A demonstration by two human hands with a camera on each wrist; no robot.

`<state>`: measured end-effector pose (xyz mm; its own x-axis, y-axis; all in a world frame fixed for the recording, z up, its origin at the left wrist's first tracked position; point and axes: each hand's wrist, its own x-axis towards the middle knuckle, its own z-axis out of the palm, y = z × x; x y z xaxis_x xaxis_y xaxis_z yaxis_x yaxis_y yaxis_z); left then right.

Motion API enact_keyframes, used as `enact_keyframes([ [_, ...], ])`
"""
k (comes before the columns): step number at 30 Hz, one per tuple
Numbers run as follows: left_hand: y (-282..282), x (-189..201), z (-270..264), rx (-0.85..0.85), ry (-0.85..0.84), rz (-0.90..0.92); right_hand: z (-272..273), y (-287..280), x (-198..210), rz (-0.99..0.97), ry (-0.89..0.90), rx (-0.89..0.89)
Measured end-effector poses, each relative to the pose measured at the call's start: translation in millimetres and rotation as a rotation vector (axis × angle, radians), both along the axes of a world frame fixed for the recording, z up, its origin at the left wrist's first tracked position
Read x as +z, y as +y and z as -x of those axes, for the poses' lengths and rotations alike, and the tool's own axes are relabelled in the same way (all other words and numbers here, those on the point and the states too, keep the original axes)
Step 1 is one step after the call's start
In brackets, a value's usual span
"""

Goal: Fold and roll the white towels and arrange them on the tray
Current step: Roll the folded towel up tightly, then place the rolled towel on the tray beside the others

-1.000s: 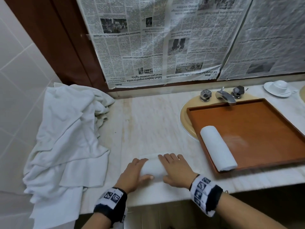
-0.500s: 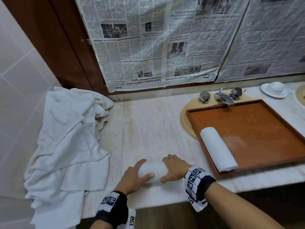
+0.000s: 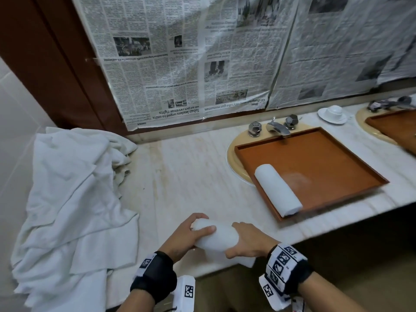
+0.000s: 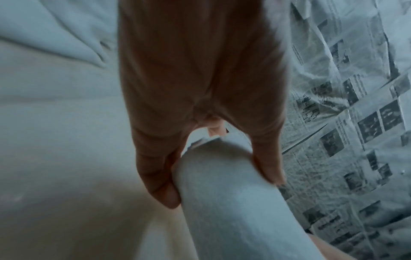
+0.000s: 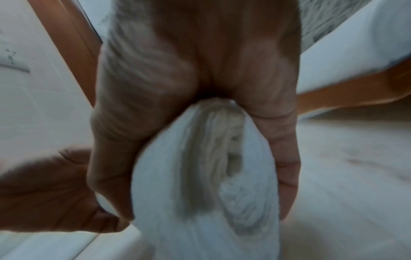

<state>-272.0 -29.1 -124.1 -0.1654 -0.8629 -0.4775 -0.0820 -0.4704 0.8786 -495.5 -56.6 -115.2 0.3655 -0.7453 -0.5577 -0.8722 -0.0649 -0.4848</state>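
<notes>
Between the two hands, at the near edge of the counter point(image 3: 202, 176), is a rolled white towel point(image 3: 216, 238). Much of it is hidden: the left hand point(image 3: 182, 238) covers its left end, the right hand point(image 3: 247, 243) covers its right end, and I cannot tell if the roll touches the marble or is lifted a little. Both wrist views are blurred. The left hand is curled round the roll, thumb on top and fingers point(image 4: 160, 184) below. The right hand also grips it, with thumb and fingers point(image 5: 286, 167) on opposite sides of the end, where the spiral of soft terry layers shows. A loose flap of cloth lies under the right hand, half hidden. Black wristbands with printed square markers sit on both wrists.

Further left, a large heap of crumpled white towels point(image 3: 72, 194) hangs over the counter edge. To the right, an orange-brown square tray point(image 3: 326, 158) with a low rim rests over the oval basin; a second rolled towel point(image 3: 278, 193), smooth and cylindrical, lies along its left side. Behind the tray stands a metal faucet point(image 3: 278, 128), and beyond it a small white cup on a saucer point(image 3: 333, 112). Newspaper sheets point(image 3: 191, 59) cover the wall. Another tray at the right border is cut off.
</notes>
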Motion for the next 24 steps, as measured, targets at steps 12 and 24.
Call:
enact_keyframes([
  [12,-70.1,61.5,97.6,-0.054,0.055,0.248,85.6,3.1,52.3,0.153,-0.347,-0.377],
  [24,-144.3,44.8,199.3,-0.201,-0.423,0.416,213.7,-110.4,31.2,0.243,-0.471,-0.746],
])
